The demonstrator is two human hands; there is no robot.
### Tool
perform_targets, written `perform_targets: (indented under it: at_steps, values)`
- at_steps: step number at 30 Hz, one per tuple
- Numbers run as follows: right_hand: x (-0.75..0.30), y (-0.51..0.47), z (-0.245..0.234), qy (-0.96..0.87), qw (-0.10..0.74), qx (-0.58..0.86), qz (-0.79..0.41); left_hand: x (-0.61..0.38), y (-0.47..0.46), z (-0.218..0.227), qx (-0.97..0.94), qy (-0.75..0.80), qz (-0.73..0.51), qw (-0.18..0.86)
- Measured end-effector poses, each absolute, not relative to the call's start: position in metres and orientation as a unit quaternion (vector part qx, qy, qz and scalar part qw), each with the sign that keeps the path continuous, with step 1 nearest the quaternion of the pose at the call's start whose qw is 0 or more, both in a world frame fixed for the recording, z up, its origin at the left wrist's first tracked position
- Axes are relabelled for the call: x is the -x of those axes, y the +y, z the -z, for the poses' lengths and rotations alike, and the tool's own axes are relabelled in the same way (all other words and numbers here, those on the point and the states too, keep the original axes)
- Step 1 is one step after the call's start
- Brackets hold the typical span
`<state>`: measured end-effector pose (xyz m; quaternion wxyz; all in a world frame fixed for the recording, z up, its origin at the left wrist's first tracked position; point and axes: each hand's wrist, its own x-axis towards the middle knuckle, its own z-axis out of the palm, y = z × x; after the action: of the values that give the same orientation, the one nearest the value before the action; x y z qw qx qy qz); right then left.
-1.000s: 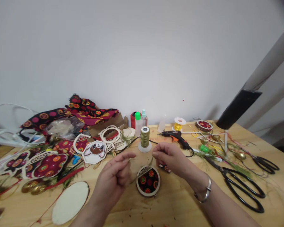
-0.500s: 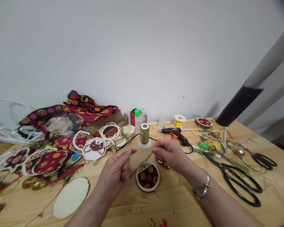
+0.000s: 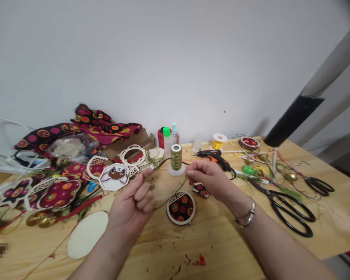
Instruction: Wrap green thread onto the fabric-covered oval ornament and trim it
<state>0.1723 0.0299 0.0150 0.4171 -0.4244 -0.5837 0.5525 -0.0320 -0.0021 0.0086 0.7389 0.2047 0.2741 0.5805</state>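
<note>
My left hand [image 3: 134, 198] is closed, its fingers curled and the forefinger resting along the top. A thin olive-green thread [image 3: 172, 193] runs from it across to my right hand [image 3: 205, 177], whose thumb and fingertips pinch the other end. Below the thread, a round ornament [image 3: 181, 208] lies flat, with a pale lattice rim and dark flowered fabric. Behind it stands a spool of olive thread [image 3: 176, 157] on a white base. A small fabric-covered piece [image 3: 201, 189] is partly hidden by my right hand.
A glue gun [image 3: 212, 156] and yellow spool [image 3: 218, 140] lie behind my right hand. Large black-handled scissors [image 3: 291, 212] are at right. Fabric [image 3: 102, 122], a lamb-faced hexagon [image 3: 116, 177] and a pale oval disc [image 3: 87, 235] crowd the left. Dark scraps [image 3: 179, 268] dot the front.
My left hand has turned so its curled fingers show more, and it has moved slightly left. The thread stays between both hands. The whole view has shifted slightly.
</note>
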Motion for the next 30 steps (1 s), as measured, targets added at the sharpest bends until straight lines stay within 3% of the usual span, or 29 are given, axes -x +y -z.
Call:
perform_targets:
  at_steps: [5,11,14,22,30]
  values:
    - [-0.170,0.023,-0.013,-0.592,0.378,0.274,-0.657,0.038,-0.005,-0.009,-0.191,0.174,-0.597,0.759]
    - [-0.157,0.011,-0.010,-0.665,0.211,0.142,-0.702,0.037,-0.006,-0.009,-0.191,0.127,-0.602,0.765]
    - [-0.148,0.006,-0.005,-0.678,0.182,0.106,-0.705,0.037,-0.006,-0.010,-0.192,0.128,-0.604,0.763]
    - [-0.154,0.012,-0.001,-0.681,0.129,0.204,-0.691,0.042,-0.004,-0.014,-0.202,0.153,-0.628,0.736]
    - [-0.178,0.026,-0.009,-0.636,0.208,0.310,-0.675,0.042,0.000,-0.014,-0.205,0.182,-0.629,0.728]
